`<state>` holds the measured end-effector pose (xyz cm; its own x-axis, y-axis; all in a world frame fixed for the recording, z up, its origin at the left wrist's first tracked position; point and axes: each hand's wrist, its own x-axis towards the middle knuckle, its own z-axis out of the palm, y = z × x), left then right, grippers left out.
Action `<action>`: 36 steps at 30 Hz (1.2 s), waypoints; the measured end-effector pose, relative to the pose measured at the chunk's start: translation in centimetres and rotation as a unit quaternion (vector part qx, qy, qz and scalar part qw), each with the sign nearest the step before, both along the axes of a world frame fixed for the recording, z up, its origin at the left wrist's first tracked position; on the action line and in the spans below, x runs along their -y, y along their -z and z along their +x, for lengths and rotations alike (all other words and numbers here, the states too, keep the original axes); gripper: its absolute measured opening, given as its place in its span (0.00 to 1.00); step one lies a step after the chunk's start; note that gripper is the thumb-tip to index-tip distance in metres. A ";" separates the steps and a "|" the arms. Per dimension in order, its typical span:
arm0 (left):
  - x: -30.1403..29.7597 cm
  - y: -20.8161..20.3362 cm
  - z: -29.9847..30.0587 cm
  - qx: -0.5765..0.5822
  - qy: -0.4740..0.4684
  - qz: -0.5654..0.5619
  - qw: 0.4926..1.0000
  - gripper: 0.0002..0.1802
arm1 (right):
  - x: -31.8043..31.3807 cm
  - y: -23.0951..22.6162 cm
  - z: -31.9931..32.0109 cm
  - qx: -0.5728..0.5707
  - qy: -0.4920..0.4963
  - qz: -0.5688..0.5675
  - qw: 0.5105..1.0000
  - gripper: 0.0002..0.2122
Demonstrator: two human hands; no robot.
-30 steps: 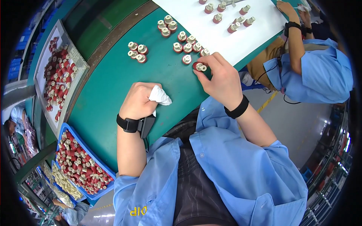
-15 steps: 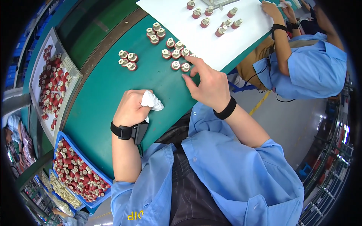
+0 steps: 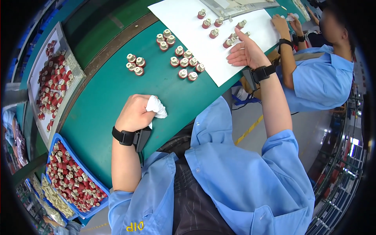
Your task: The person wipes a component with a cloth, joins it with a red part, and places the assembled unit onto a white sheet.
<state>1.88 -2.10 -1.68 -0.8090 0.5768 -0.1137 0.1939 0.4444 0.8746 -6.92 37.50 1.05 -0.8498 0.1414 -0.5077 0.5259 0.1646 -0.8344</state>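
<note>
My left hand (image 3: 134, 113) rests on the green table (image 3: 102, 102), fist closed around a crumpled white cloth (image 3: 156, 106). My right hand (image 3: 246, 53) is raised over the edge of a white paper sheet (image 3: 219, 58), fingers spread, holding nothing that I can see. Several small red-and-cream cylindrical parts (image 3: 185, 62) stand in a cluster on the green surface left of the right hand. A smaller group of the same parts (image 3: 135, 64) stands farther left. More single parts (image 3: 214, 33) are spread on the paper. Both wrists wear black bands.
A blue bin (image 3: 68, 180) full of the same parts sits at my lower left. A grey tray (image 3: 51, 86) with red parts lies at the far left. Another person in a blue shirt (image 3: 321, 78) works at the right, hands at the paper's far end.
My right hand has left the cluster of parts and moved right and up onto the paper's edge, now spread. The left fist with the cloth has stayed put.
</note>
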 end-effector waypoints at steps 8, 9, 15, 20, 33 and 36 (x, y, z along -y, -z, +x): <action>-0.4 -0.2 0.1 -0.024 0.004 0.018 1.000 0.11 | 0.0 0.4 -0.7 0.030 -0.049 0.046 0.997 0.35; -0.4 -0.1 0.1 -0.019 0.003 0.024 1.000 0.11 | 0.0 0.5 -0.8 0.030 -0.050 0.043 0.997 0.35; -0.3 -0.1 0.1 -0.013 0.005 0.024 1.000 0.12 | -0.2 0.7 -0.5 0.028 -0.059 0.021 0.998 0.34; -0.4 -0.1 0.0 -0.022 0.008 0.023 0.999 0.13 | 0.1 0.7 -0.5 0.021 -0.068 0.078 0.994 0.34; -0.3 -0.1 0.2 0.000 -0.003 0.047 0.999 0.13 | -0.7 0.8 -0.4 0.001 -0.069 0.032 0.997 0.40; -0.2 -0.1 0.1 0.010 -0.008 0.013 1.000 0.13 | -0.8 0.7 -0.8 0.024 -0.067 -0.020 0.997 0.42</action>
